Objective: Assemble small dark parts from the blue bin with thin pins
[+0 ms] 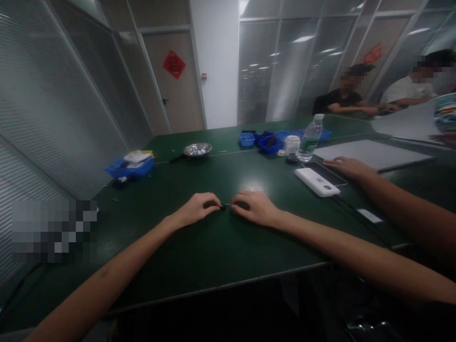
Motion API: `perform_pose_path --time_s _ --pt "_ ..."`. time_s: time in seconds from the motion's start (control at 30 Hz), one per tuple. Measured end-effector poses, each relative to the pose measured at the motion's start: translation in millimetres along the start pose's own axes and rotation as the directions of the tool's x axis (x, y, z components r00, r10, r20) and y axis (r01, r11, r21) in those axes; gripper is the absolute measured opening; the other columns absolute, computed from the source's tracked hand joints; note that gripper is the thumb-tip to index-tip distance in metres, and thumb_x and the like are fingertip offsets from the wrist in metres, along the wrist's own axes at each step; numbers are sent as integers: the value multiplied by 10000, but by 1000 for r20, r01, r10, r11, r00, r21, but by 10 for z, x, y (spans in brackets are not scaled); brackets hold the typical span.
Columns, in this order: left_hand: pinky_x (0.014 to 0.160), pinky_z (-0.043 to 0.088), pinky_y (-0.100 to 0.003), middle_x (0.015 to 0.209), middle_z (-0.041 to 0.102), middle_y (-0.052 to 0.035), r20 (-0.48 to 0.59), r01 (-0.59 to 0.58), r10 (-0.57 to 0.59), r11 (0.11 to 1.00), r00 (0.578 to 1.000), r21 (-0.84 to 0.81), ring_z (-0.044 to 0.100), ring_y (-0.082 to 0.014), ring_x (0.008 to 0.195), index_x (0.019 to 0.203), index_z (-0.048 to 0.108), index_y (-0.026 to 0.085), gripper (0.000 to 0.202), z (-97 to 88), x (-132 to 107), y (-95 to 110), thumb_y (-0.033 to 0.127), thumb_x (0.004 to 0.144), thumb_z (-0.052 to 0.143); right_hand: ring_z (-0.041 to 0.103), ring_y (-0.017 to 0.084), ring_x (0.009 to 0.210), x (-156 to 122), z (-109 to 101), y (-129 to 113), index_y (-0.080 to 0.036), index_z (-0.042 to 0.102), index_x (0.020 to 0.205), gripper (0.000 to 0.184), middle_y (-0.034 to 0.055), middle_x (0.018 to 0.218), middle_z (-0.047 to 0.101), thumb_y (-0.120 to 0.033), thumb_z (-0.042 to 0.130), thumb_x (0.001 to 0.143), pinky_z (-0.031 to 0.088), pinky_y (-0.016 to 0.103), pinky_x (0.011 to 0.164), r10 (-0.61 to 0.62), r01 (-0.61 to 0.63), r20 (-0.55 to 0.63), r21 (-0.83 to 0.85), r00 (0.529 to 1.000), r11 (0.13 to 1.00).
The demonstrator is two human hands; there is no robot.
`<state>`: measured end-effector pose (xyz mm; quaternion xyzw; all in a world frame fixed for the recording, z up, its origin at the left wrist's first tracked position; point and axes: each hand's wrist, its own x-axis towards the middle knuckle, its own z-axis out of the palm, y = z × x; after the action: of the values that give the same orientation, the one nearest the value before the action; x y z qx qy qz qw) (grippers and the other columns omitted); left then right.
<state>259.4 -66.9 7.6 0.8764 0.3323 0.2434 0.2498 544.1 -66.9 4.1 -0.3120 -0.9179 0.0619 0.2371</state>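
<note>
My left hand (pixel 199 207) rests on the green table (pixel 199 266) with its thumb and fingers pinched on a small black piece (pixel 223 207). Facing it, my right hand (pixel 255 208) is closed round a dark-handled tool with a thin shaft (pixel 228 204). That shaft bridges the narrow gap between my fingertips and meets the black piece, or comes very close to it. Most of the tool's handle is hidden in my right hand, so its exact kind does not show.
Another person's hand (pixel 351 166) lies by a phone (pixel 326 173) and a white power bank (pixel 317 182) at right. Behind stand a water bottle (pixel 311 140), blue trays (pixel 270 145) and a metal bowl (pixel 198 150). A blue basket (pixel 130 168) sits at left.
</note>
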Motion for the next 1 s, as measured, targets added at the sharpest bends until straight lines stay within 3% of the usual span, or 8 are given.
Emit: perform_pose_path --time_s 0.3,0.53,0.73,1.0 --pt "832 525 -324 1123 701 -60 -19 38 -38 999 999 -5 642 -186 942 1202 673 195 244 26 -24 32 302 983 649 574 147 728 -3 14 -4 -215 738 1081 205 35 931 669 -350 607 999 355 276 623 28 -28 13 -40 1000 999" --pt "938 529 -364 1160 696 -64 -11 29 -30 994 999 -106 660 -195 1029 1226 665 192 258 35 -25 35 264 979 656 609 164 786 -9 23 14 -210 722 1135 241 56 977 674 -361 561 1039 410 286 680 -36 36 36 1 999 999" --pt "953 534 -381 1135 702 -75 -3 75 -78 965 997 -250 681 -205 1036 1263 636 182 321 57 -16 7 303 969 678 612 165 795 -15 56 5 -205 700 1189 284 62 984 654 -385 517 1067 419 285 687 -77 77 28 -27 997 997" --pt "917 535 -356 1120 698 -69 19 72 -69 963 997 -260 678 -191 994 1292 623 188 367 102 -7 16 296 951 700 602 167 777 -8 71 -10 -192 695 1191 308 67 967 644 -390 484 1083 408 288 663 -121 123 48 -38 991 992"
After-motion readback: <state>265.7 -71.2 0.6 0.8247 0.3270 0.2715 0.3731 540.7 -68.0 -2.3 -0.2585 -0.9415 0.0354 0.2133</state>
